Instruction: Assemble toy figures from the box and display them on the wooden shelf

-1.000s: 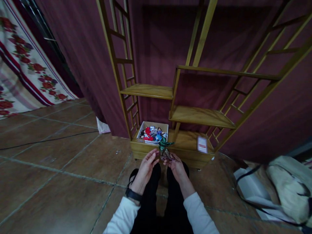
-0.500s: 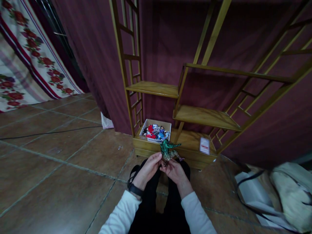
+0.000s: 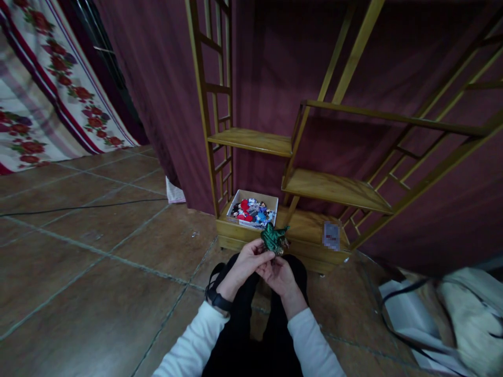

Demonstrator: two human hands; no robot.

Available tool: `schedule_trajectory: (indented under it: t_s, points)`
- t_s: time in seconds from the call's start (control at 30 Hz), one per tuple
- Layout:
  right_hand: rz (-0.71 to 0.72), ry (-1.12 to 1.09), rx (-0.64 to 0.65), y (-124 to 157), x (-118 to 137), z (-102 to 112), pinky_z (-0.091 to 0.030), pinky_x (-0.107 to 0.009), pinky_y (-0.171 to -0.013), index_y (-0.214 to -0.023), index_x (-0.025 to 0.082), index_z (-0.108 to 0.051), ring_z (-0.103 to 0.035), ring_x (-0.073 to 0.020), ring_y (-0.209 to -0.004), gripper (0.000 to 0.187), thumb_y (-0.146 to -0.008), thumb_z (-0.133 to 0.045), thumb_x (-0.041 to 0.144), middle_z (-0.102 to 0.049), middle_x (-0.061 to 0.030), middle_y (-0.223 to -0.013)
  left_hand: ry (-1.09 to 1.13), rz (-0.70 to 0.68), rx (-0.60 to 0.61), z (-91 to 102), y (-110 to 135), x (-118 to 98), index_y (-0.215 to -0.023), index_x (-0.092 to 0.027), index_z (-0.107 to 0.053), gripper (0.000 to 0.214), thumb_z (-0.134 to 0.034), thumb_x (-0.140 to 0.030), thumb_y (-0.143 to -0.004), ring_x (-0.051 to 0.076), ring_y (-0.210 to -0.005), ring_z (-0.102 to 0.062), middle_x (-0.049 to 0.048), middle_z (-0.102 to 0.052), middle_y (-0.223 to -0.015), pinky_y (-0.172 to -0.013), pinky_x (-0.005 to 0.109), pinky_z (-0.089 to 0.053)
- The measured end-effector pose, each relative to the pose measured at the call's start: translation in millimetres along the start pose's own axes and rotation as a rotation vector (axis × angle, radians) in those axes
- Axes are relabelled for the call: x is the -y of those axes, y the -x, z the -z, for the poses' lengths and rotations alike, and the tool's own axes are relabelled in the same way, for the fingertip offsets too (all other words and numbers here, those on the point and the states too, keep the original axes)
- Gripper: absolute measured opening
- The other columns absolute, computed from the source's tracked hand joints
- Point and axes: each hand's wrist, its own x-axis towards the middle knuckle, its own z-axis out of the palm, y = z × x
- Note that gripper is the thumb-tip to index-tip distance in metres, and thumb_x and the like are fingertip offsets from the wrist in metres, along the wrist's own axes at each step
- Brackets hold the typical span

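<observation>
A shiny green toy figure [image 3: 273, 238] with a brownish lower part is held up over my knees; its exact character cannot be made out. My left hand [image 3: 251, 259] grips its lower left side between thumb and fingers. From below and the right, my right hand [image 3: 278, 275] holds the figure's base, its fingers curled and partly hidden. Just beyond the figure, an open box [image 3: 232, 215] of small red, blue, white and dark figures stands on the lowest shelf.
A wooden shelf unit [image 3: 251, 141] with stepped boards rises in front of a maroon curtain [image 3: 165, 104]. On its low right board lies a blurred card [image 3: 331, 235]. Bags [image 3: 467, 309] rest on the tiled floor at right; a black cable [image 3: 86, 207] runs across the left.
The green figure has been turned in my hands, so its outstretched limbs show less. My left thumb has moved across toward its base. The view has shifted slightly.
</observation>
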Motion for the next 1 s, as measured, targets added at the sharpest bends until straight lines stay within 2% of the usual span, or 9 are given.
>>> schedule_trajectory:
  t_s: [0.17,0.37,0.53,0.73,1.0]
  points:
    - [0.073,0.048,-0.079,-1.6,4.2,-5.1,-0.048,-0.036,-0.086,-0.085,0.018,-0.064,-0.064,-0.0183,-0.088,0.015,-0.077,-0.055,0.027,-0.069,-0.0059,-0.093,-0.083,-0.072,-0.138,-5.5,-5.7,4.3,-0.083,-0.016,-0.063,0.029,-0.072,-0.03,-0.06,0.016,-0.07,-0.055,0.0024,-0.063,-0.076,-0.065,0.026,-0.044]
    - [0.195,0.091,-0.135,-0.6,2.9,-3.7,-0.049,-0.034,-0.083,-0.091,0.02,-0.063,-0.063,-0.0189,-0.093,0.02,-0.072,-0.063,0.025,-0.067,-0.0045,-0.1,-0.171,-0.174,-0.333,-8.0,-11.5,16.7,-0.077,-0.017,-0.062,0.023,-0.072,-0.03,-0.06,0.015,-0.068,-0.053,0.0006,-0.061,-0.071,-0.066,0.025,-0.042]
    - [0.318,0.141,-0.188,-6.0,-7.1,-2.6,-0.049,-0.029,-0.08,-0.091,0.022,-0.063,-0.063,-0.0159,-0.086,0.024,-0.068,-0.067,0.022,-0.068,-0.0016,-0.093,-0.406,-0.291,-0.485,-13.8,-9.5,22.7,-0.072,-0.02,-0.061,0.018,-0.071,-0.03,-0.062,0.017,-0.076,-0.051,0.0013,-0.057,-0.075,-0.071,0.026,-0.039]
    - [0.393,0.237,-0.197,-13.9,-11.9,-3.0,-0.049,-0.031,-0.079,-0.09,0.02,-0.061,-0.063,-0.0179,-0.085,0.026,-0.067,-0.068,0.03,-0.067,-0.0032,-0.092,-0.428,-0.318,-0.527,-19.9,-7.0,23.4,-0.073,-0.021,-0.06,0.017,-0.07,-0.031,-0.064,0.019,-0.08,-0.049,0.0022,-0.054,-0.078,-0.075,0.028,-0.036]
    - [0.452,0.389,-0.251,-12.4,-8.2,0.3,-0.046,-0.032,-0.081,-0.094,0.02,-0.059,-0.06,-0.0176,-0.087,0.026,-0.072,-0.063,0.033,-0.066,-0.0032,-0.094,-0.405,-0.301,-0.486,-17.5,-7.4,31.6,-0.08,-0.02,-0.061,0.017,-0.066,-0.031,-0.068,0.017,-0.077,-0.051,0.0022,-0.058,-0.079,-0.074,0.026,-0.039]
